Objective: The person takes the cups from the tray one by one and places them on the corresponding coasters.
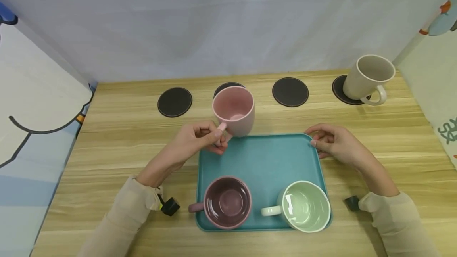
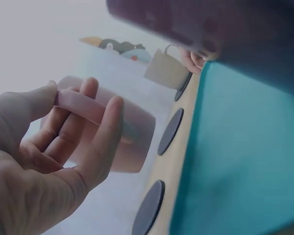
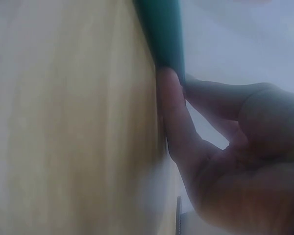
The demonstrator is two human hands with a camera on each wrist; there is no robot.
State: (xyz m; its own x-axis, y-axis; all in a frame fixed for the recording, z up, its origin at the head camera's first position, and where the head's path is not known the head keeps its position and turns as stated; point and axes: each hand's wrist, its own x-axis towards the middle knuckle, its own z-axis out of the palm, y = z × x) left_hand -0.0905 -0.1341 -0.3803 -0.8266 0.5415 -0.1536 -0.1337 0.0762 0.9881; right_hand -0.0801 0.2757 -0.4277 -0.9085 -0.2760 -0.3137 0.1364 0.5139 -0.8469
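A pink mug [image 1: 235, 110] hangs by its handle from my left hand [image 1: 200, 138], thumb and fingers curled round the handle [image 2: 83, 105]. In the left wrist view its base is clear of the table. Beneath and in front of it lies a teal tray [image 1: 264, 162]. My right hand [image 1: 335, 144] pinches the tray's far right corner; in the right wrist view the thumb and a finger [image 3: 171, 98] meet at the tray edge [image 3: 166, 34]. On the tray's near side stand a dark mauve mug [image 1: 227, 202] and a light green mug [image 1: 305, 206].
A row of black coasters lines the table's back: one at left [image 1: 175, 102], one partly behind the pink mug [image 1: 228, 85], one right of it [image 1: 290, 92]. A beige mug [image 1: 369, 76] stands on the rightmost coaster [image 1: 339, 88]. A pale cloth [image 1: 228, 23] hangs behind.
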